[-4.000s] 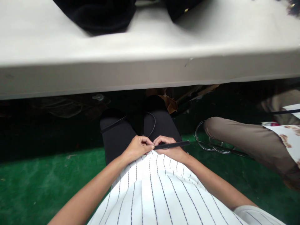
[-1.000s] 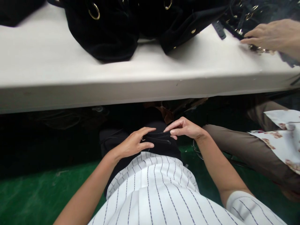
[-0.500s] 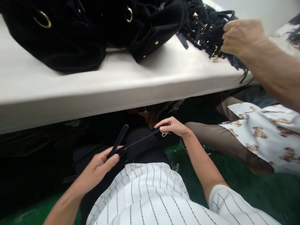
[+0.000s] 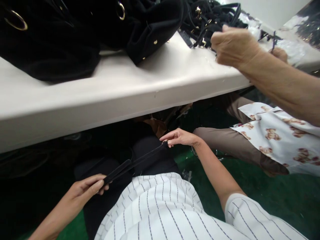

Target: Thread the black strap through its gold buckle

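Observation:
A thin black strap (image 4: 146,155) is stretched over my lap, below the table edge. My left hand (image 4: 86,189) pinches its lower end, where a flat black end piece sticks out past the fingers. At the other end my right hand (image 4: 177,137) grips the strap by a small gold-coloured clasp (image 4: 165,142), with thumb and fingers pressed together. Black bags (image 4: 155,23) with gold rings lie on the white table (image 4: 140,83). Beside them is a pile of black straps (image 4: 200,20) with gold clasps.
A co-worker's hand (image 4: 235,46) reaches over the table from the right, near the strap pile. The co-worker's knee (image 4: 212,143) and bear-print garment (image 4: 280,136) are to my right. Clear plastic (image 4: 293,50) lies farther back. Brown paper (image 4: 158,126) shows under the table.
My left hand has moved down and left, drawing the strap longer between my hands. My right hand has shifted slightly. The co-worker's hand has moved left, and a second hand now shows behind it.

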A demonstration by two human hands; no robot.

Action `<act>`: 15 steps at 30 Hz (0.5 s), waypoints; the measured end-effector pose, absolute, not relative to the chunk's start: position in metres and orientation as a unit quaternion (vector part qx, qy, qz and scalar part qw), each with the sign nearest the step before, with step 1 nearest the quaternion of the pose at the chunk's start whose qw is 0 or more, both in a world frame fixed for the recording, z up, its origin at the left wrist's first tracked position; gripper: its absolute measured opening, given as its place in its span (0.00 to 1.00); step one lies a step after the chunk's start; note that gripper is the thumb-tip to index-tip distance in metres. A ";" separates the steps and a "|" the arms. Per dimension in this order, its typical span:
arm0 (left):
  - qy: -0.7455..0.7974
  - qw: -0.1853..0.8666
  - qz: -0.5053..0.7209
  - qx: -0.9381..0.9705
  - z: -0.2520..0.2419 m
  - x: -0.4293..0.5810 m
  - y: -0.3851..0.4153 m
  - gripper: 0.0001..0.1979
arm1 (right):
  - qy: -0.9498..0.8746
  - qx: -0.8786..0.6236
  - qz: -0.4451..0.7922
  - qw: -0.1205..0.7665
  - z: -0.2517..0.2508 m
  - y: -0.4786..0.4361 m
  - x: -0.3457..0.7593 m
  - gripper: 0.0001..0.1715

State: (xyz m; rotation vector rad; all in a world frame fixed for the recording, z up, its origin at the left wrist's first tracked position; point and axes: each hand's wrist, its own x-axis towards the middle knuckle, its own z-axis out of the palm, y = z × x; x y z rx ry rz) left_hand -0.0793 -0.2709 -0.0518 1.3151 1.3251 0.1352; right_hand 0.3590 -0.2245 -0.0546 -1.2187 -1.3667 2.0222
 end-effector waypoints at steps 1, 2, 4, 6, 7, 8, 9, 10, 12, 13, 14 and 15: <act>0.558 0.608 0.046 0.564 -0.051 -0.077 -0.270 0.20 | -0.488 -0.440 0.724 0.208 -0.053 -0.227 0.359 0.28; 0.546 0.621 0.034 0.562 -0.049 -0.074 -0.269 0.19 | -0.487 -0.442 0.723 0.210 -0.051 -0.229 0.359 0.27; 0.530 0.635 0.015 0.562 -0.047 -0.067 -0.266 0.19 | -0.483 -0.443 0.724 0.216 -0.049 -0.235 0.360 0.25; 0.511 0.648 -0.005 0.565 -0.047 -0.059 -0.261 0.19 | -0.471 -0.446 0.725 0.231 -0.050 -0.240 0.361 0.24; 0.496 0.656 -0.014 0.569 -0.047 -0.054 -0.258 0.19 | -0.463 -0.452 0.722 0.246 -0.051 -0.243 0.361 0.23; 0.479 0.661 -0.022 0.577 -0.047 -0.048 -0.253 0.20 | -0.454 -0.461 0.715 0.264 -0.052 -0.246 0.361 0.23; 0.461 0.664 -0.026 0.588 -0.047 -0.041 -0.247 0.21 | -0.443 -0.474 0.706 0.286 -0.053 -0.250 0.359 0.22; 0.444 0.662 -0.024 0.604 -0.047 -0.030 -0.241 0.22 | -0.430 -0.489 0.694 0.307 -0.051 -0.256 0.356 0.22; 0.418 0.644 0.002 0.641 -0.044 -0.002 -0.231 0.23 | -0.398 -0.521 0.675 0.338 -0.043 -0.275 0.343 0.22; 0.414 0.626 0.024 0.660 -0.040 0.017 -0.228 0.23 | -0.379 -0.536 0.670 0.346 -0.037 -0.288 0.335 0.24; 0.410 0.607 0.048 0.679 -0.035 0.037 -0.226 0.23 | -0.361 -0.545 0.672 0.348 -0.032 -0.300 0.325 0.25; 0.408 0.583 0.075 0.698 -0.029 0.058 -0.226 0.21 | -0.340 -0.549 0.678 0.352 -0.029 -0.311 0.317 0.25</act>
